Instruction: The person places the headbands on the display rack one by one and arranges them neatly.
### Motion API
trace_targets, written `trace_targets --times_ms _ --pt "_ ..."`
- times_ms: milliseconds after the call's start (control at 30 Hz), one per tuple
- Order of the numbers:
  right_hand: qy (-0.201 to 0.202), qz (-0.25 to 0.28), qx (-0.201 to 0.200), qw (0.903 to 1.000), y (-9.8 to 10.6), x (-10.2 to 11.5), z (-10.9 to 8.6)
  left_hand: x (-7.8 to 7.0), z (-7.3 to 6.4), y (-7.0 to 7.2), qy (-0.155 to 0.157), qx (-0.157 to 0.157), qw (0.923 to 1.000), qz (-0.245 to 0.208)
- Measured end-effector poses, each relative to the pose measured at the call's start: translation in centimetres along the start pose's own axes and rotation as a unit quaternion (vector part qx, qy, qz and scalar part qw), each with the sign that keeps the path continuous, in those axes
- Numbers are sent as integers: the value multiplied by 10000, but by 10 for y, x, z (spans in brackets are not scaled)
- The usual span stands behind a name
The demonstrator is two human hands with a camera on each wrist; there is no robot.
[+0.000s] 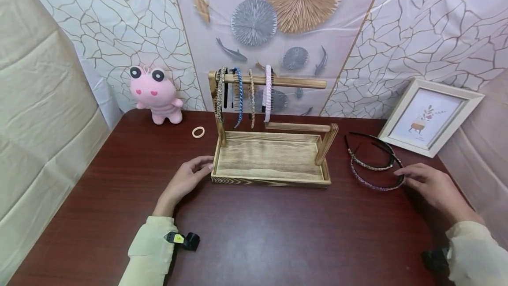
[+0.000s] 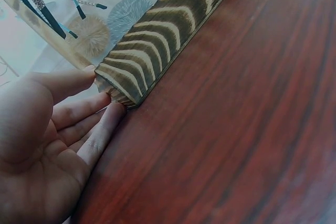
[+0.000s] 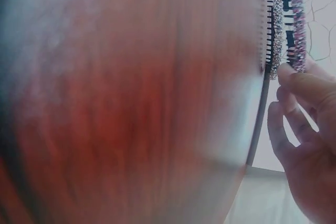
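A wooden headband stand [image 1: 270, 182] with a shallow tray base and two bars stands mid-table. My left hand [image 1: 186, 182] touches its left end; in the left wrist view the thumb and fairly straight fingers meet the tray's corner [image 2: 123, 87]. At the right, my right hand [image 1: 432, 186] pinches the right side of a purple beaded headband [image 1: 373, 185] between thumb and fingertips. Beside it lies a silvery beaded headband [image 1: 369, 165], overlapping it in the head view. The upper bar carries several headbands, among them a blue one [image 1: 240, 96] and a pale pink one [image 1: 268, 96].
A pink plush toy [image 1: 155, 94] sits at the back left, with a small cream ring [image 1: 198, 132] on the table [image 1: 258, 233] near it. A framed picture [image 1: 432, 116] leans at the back right, just behind the loose headbands. Patterned cloth hangs behind.
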State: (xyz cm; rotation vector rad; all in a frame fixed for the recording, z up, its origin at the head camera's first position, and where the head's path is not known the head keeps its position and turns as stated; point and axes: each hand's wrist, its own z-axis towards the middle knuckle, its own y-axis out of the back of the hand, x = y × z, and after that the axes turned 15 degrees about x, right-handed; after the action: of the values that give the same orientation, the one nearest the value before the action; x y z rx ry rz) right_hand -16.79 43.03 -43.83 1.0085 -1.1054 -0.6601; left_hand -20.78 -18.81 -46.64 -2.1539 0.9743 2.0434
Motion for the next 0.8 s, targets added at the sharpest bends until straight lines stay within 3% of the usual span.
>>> trace_targets --times_ms 167,333,467,600,800 --pt "216 220 -135 9994 0 2 -1 -17 -7 -1 -10 31 10000 6" --pt "81 322 -177 9993 2 7 -2 -33 -15 -2 3 56 10000 74" --pt "-283 507 -312 9978 5 15 -2 -34 -16 -2 -10 49 10000 59" --pt "-657 1024 -673 9903 8 28 1 -34 -15 -3 2 32 10000 34" --pt "-759 1686 -992 9777 17 45 10 -35 -15 -3 34 17 10000 51"
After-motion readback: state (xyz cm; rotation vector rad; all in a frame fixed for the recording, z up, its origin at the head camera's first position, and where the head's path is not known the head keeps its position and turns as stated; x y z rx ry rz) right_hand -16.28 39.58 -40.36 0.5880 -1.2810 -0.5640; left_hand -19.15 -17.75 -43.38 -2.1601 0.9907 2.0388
